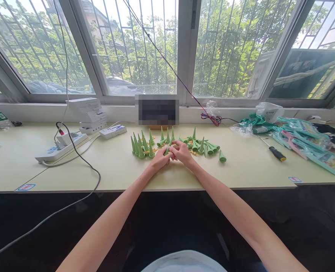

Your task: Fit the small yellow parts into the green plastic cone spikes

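Near the middle of the table, my left hand (160,160) is closed around a green plastic cone spike (168,148) whose tip points up. My right hand (181,152) meets it from the other side, fingers pinched near the cone's lower part. What sits between those right fingertips is mostly hidden. Left of my hands, several similar cones (141,152) stand upright with small orange-yellow pieces among them. On the right, more green cones (210,150) lie in a loose pile, a few upright. One single cone (222,156) lies at the pile's right edge.
A power strip (60,150) with cables and a stack of white boxes (89,115) stand left. One black cable (98,175) hangs over the front edge. A screwdriver (277,153) and teal plastic packages (312,145) lie right. Behind, windows line the wall.
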Tool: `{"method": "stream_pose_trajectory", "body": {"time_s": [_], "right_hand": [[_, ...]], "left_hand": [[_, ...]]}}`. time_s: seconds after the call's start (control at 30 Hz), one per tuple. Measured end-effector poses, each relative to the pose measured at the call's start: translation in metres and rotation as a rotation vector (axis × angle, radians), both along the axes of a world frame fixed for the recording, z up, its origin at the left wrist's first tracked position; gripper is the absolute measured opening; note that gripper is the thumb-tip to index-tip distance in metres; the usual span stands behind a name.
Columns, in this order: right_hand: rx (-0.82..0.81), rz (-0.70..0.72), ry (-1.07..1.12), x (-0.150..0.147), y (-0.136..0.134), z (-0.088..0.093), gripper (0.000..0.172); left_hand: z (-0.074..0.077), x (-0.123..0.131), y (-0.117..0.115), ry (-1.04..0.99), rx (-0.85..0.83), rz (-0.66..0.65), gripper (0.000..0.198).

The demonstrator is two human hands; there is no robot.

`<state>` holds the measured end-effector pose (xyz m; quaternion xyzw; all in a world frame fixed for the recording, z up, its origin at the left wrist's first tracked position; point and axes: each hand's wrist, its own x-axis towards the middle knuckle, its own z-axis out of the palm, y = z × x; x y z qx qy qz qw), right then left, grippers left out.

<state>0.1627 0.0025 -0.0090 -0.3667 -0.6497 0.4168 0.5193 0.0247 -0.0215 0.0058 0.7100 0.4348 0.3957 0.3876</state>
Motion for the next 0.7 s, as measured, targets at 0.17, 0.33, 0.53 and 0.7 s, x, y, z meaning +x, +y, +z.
{"method": "stream_pose_trajectory", "body": {"time_s": [0.17, 0.33, 0.53, 0.7], "right_hand": [[0.013, 0.020, 0.011, 0.0001, 0.0001, -0.0001, 0.019], [0.002, 0.017, 0.007, -0.0007, -0.0004, 0.0014, 0.019], [0.005, 0.018, 0.000, -0.0011, -0.0005, 0.0009, 0.020], [0.023, -0.002, -0.027, -0.0010, -0.0013, 0.0005, 0.019]], "left_hand": [[0.0009, -0.0001, -0.0008, -0.027, -0.034, -0.010, 0.015], [0.0017, 0.0002, -0.0019, -0.026, -0.034, -0.007, 0.016], [0.0023, 0.0004, -0.0027, -0.018, -0.034, -0.005, 0.017], [-0.0002, -0.0002, -0.0012, 0.001, -0.029, -0.006, 0.016]]}}
